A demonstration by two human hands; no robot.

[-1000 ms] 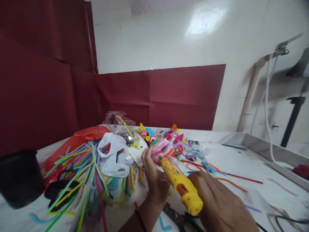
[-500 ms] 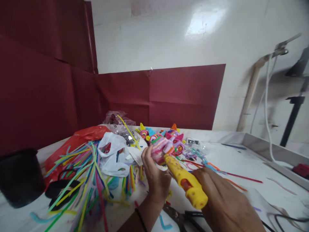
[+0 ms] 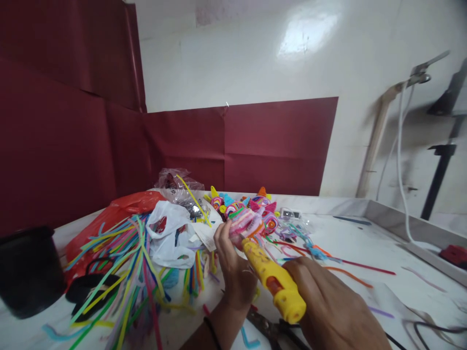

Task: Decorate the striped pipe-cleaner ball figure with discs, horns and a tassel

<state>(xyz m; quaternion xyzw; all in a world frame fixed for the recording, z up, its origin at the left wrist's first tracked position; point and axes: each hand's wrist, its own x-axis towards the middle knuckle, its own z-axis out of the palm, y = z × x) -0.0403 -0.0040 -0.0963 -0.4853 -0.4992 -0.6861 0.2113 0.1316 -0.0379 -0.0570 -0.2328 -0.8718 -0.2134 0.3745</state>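
Note:
My left hand is closed around a pink, striped piece made of fuzzy pipe cleaners, its fingers along the left side. In my right hand is a yellow glue gun, whose nozzle meets the lower side of the pink piece. Whether the nozzle touches it or sits just in front, I cannot tell. Just behind are several bright pipe-cleaner figures with fins or points in pink, orange and blue. Scissors lie below my hands, partly covered by the right one.
At left, loose pipe cleaners spread beside a white plastic bag and a red bag. A black container stands at the far left. Cables lie at lower right; a raised ledge borders the table's right side.
The glue gun and my right hand have shifted slightly left and down, with the nozzle now lower on the pink piece. My left hand keeps its hold.

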